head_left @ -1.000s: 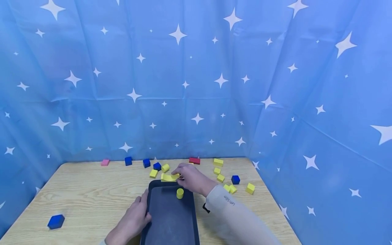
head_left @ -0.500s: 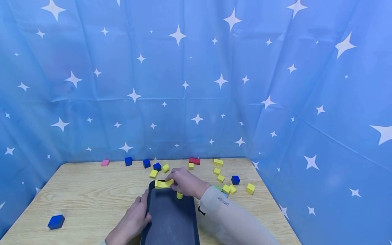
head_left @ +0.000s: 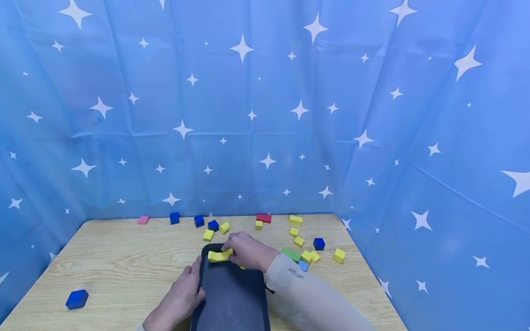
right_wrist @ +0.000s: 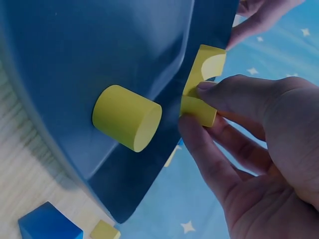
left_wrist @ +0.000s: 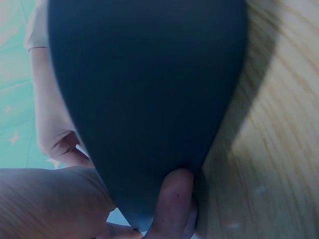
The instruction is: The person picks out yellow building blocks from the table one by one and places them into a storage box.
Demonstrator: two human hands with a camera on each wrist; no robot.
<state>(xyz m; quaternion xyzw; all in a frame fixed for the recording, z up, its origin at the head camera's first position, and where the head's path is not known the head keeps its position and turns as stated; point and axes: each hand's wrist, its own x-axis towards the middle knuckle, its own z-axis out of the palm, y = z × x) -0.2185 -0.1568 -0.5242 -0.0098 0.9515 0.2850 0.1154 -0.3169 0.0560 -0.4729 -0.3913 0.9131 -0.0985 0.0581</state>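
A dark tray (head_left: 232,299) lies in the middle front of the head view. My left hand (head_left: 182,292) grips its left rim; the left wrist view shows a finger (left_wrist: 174,204) against the tray's side. Over the tray's far end, my right hand (head_left: 250,252) pinches a yellow arch block (head_left: 218,256) between thumb and fingers. In the right wrist view, the arch block (right_wrist: 203,94) appears at the tray's rim. A yellow cylinder block (right_wrist: 127,117) stands inside the tray near that end; in the head view my right hand mostly hides it.
Behind the tray are yellow blocks (head_left: 208,235), blue blocks (head_left: 199,221) and a red block (head_left: 263,218). To its right lie a green block (head_left: 291,254) and several yellow blocks (head_left: 339,255). A blue block (head_left: 77,299) sits far left. A star-patterned curtain (head_left: 265,115) borders the wooden table (head_left: 116,266).
My right hand has brought the arch block left and nearer, from just behind the tray to over its far end. Its arm has uncovered the green block. My left hand stays on the rim.
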